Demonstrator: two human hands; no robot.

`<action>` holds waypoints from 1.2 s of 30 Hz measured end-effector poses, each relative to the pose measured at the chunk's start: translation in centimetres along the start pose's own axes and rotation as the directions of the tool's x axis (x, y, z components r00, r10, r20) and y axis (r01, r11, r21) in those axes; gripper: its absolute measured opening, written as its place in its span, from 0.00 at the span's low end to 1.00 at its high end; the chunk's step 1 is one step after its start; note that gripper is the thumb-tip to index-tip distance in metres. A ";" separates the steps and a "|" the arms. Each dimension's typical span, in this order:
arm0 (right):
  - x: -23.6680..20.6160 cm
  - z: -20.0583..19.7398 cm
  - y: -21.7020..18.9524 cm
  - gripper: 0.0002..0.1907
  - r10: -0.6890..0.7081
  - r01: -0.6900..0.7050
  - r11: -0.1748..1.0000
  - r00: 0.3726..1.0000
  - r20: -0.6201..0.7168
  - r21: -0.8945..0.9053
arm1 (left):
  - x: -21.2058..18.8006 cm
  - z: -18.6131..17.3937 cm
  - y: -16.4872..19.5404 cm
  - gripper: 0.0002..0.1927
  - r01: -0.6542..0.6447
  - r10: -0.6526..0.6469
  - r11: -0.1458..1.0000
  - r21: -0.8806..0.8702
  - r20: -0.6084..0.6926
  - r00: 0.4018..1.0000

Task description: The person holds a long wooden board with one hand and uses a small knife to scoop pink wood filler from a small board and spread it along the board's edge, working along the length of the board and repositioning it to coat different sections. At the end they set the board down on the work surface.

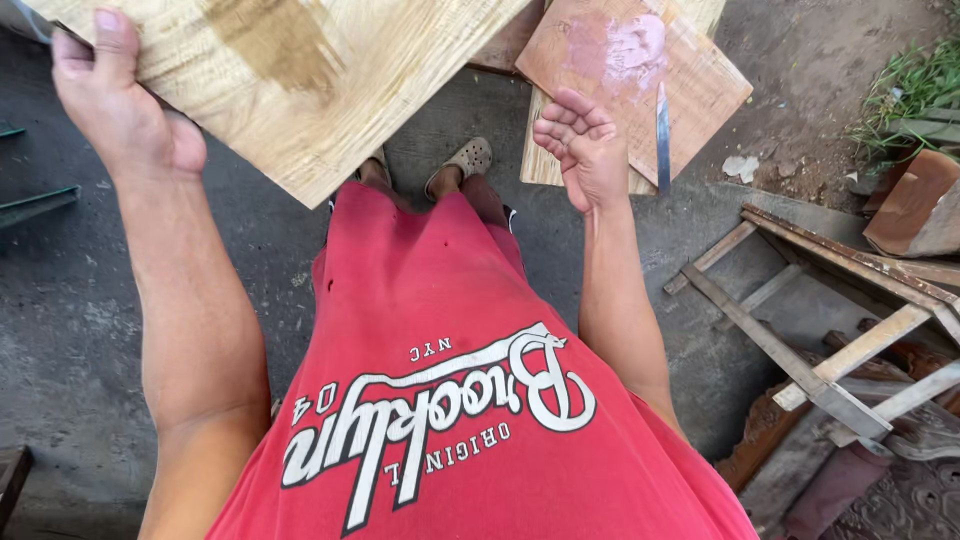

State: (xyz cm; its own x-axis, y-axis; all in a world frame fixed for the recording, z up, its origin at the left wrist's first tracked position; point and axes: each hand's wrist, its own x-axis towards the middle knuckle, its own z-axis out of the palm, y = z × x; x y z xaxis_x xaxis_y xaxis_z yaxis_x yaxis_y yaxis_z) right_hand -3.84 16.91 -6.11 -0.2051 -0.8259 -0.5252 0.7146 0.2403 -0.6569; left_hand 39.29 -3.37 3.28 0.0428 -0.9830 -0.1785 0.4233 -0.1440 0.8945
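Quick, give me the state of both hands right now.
Left hand: closed on the edge of the pale wooden board, holding it up.
Right hand: open, palm up, fingers loosely curled, holding nothing.

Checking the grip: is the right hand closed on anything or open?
Open and empty: the right hand is palm up, fingers loosely curled, holding nothing.
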 end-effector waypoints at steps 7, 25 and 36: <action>0.8 -0.1 1.8 0.14 -0.006 0.011 0.987 0.999 0.032 -0.160 | -3.7 -0.2 -3.0 0.20 0.044 -0.042 0.996 -0.083 0.019 0.999; -2.5 11.1 7.7 0.23 0.055 -0.050 0.994 0.997 -0.053 0.093 | -6.5 -0.2 -3.9 0.22 0.563 -0.500 0.753 -0.340 0.259 0.826; -8.4 19.7 5.3 0.23 -0.143 0.147 0.984 0.989 -0.045 0.099 | -4.3 -0.5 3.1 0.20 0.501 -0.416 0.828 -0.253 0.323 0.850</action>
State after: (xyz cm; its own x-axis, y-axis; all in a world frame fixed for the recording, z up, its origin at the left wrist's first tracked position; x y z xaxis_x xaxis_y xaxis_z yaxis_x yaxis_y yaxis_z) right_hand 14.87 15.00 5.48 -0.3351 -0.8277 -0.4500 0.7392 0.0652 -0.6703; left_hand 40.82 0.43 6.62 -0.4318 -0.8125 -0.3917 0.6007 -0.5830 0.5471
